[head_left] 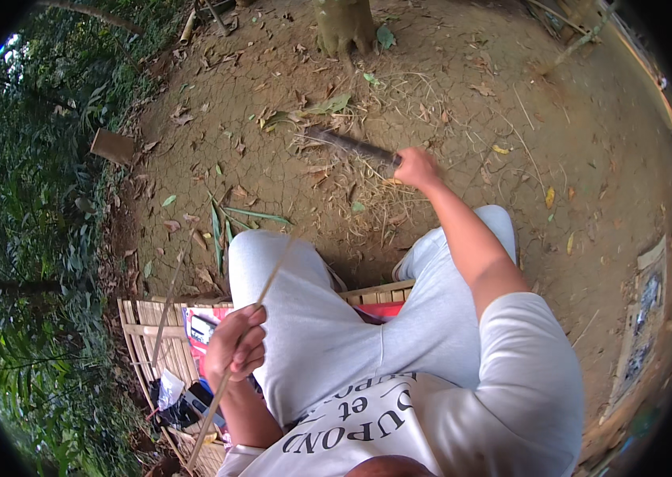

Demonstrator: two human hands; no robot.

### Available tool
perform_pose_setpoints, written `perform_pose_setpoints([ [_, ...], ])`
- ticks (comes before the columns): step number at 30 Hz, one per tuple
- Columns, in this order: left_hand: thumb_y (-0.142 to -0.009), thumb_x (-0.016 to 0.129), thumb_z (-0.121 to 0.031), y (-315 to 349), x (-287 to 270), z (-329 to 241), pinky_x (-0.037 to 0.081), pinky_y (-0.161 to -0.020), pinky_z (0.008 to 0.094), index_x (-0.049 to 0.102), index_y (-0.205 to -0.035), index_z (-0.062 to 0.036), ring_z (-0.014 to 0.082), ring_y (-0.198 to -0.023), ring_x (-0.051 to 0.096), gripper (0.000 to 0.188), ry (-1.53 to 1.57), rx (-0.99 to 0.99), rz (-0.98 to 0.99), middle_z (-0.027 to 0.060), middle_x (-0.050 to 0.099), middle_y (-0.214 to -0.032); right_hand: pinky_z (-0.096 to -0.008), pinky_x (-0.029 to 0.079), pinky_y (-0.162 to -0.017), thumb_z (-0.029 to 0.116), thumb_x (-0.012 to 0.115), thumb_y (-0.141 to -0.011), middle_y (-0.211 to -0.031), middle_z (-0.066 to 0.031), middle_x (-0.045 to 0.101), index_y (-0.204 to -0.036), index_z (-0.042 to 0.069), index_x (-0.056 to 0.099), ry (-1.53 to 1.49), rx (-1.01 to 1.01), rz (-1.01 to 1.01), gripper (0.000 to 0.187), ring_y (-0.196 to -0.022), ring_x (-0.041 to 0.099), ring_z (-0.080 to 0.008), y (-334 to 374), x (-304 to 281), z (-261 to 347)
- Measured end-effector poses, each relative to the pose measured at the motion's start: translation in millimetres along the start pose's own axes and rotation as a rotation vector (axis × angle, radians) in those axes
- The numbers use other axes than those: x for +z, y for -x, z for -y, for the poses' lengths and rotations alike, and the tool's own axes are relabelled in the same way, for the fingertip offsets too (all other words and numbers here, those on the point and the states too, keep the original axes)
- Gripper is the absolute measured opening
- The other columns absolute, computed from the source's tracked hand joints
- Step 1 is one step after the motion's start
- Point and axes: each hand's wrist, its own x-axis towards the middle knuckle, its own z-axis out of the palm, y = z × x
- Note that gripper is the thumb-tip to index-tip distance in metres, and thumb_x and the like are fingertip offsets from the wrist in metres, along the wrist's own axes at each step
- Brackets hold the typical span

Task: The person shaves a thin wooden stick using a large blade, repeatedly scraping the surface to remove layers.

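Observation:
My left hand is closed around a long thin strip, light brown and probably bamboo. The strip slants from beside my left knee down past my left forearm. Out in front, above the ground, my right hand grips a machete with a dark blade. The blade points left and away from me, clear of the strip. Its handle is mostly covered by my fingers, and motion blurs that hand slightly.
I sit on a slatted bamboo bench. On its left lie another thin strip, a clear plastic bag and dark items. Ahead are dry shavings, green blades of leaf, a tree trunk and a wooden block.

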Motion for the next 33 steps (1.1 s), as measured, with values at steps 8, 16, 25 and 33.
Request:
perform_pose_setpoints([
  [8, -0.107, 0.030, -0.023, 80, -32, 15, 0.023, -0.025, 0.0174, 0.040, -0.090, -0.0072, 0.0055, -0.026, 0.028, 0.026, 0.217, 0.096, 0.058, -0.0019, 0.038, -0.043, -0.0404, 0.053, -0.054, 0.016, 0.062, -0.070, -0.068, -0.0158, 0.067, -0.076, 0.001, 0.066, -0.696, 0.776, -0.117, 0.017, -0.056, 0.065, -0.0248, -29, 23, -63],
  [16, -0.105, 0.043, -0.025, -42, 28, 2, 0.031, -0.035, 0.0200, 0.056, -0.123, 0.0023, 0.0042, -0.040, 0.041, 0.035, -0.549, 0.252, -0.209, -0.0024, 0.049, -0.062, -0.0359, 0.042, -0.041, 0.004, 0.061, -0.067, -0.053, -0.0058, 0.048, -0.063, 0.004, 0.051, -1.103, 0.701, 0.044, 0.010, -0.040, 0.047, -0.0188, -9, 0, -23],
  [25, -0.102, 0.053, -0.026, -167, 62, -5, 0.027, -0.042, 0.0220, 0.057, -0.106, -0.0113, 0.0059, -0.048, 0.033, 0.016, -0.508, 0.306, -0.246, -0.0059, 0.040, -0.065, -0.0337, 0.041, -0.043, 0.004, 0.068, -0.072, -0.059, -0.0054, 0.053, -0.068, 0.004, 0.052, -0.983, 0.341, 0.146, 0.017, -0.045, 0.050, -0.0155, 52, -71, 24],
  [33, -0.104, 0.048, -0.028, -195, 62, 25, 0.028, -0.037, 0.0225, 0.048, -0.100, -0.0095, 0.0089, -0.044, 0.039, 0.019, -0.599, 0.318, -0.162, 0.0005, 0.050, -0.067, -0.0411, 0.047, -0.057, 0.017, 0.072, -0.070, -0.059, -0.0126, 0.058, -0.065, 0.002, 0.053, -0.359, -0.249, 0.028, 0.025, -0.056, 0.061, -0.0282, 75, -89, 37],
])
